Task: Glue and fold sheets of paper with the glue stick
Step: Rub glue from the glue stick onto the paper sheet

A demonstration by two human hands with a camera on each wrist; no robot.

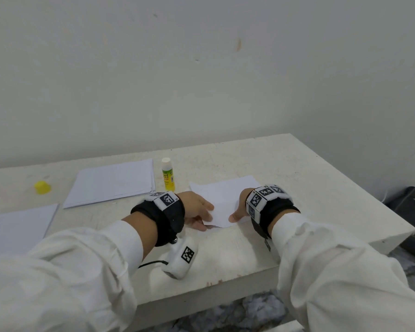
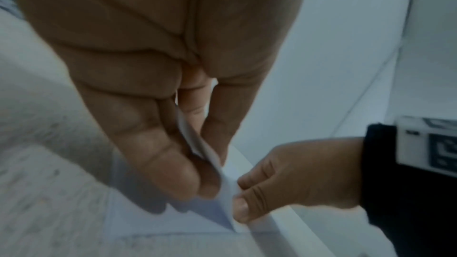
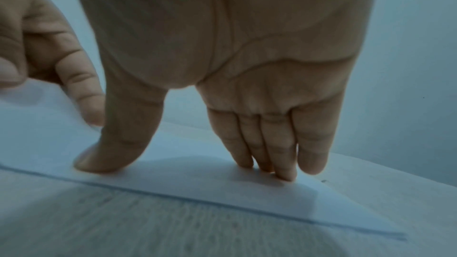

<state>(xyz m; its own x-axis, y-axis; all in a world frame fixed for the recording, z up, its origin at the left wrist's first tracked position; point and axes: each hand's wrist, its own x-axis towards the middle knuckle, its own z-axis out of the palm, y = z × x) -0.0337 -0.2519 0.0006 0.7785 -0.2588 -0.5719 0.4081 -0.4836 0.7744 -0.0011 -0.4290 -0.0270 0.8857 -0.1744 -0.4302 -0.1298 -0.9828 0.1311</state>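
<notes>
On the rough, off-white table (image 1: 297,178), I hold a thin white sheet of paper (image 1: 225,195) flat under my right hand (image 1: 240,207), fingers straight and together, thumb spread. My left hand (image 1: 197,212) pinches its lifted near corner. Beyond stand the paper stack (image 1: 113,183), uncapped glue stick (image 1: 168,174) and yellow cap (image 1: 42,187).

A scuffed off-white table (image 1: 297,173) stood against a plain pale wall (image 1: 201,68); mottled grey floor (image 1: 249,310) showed below its near edge
</notes>
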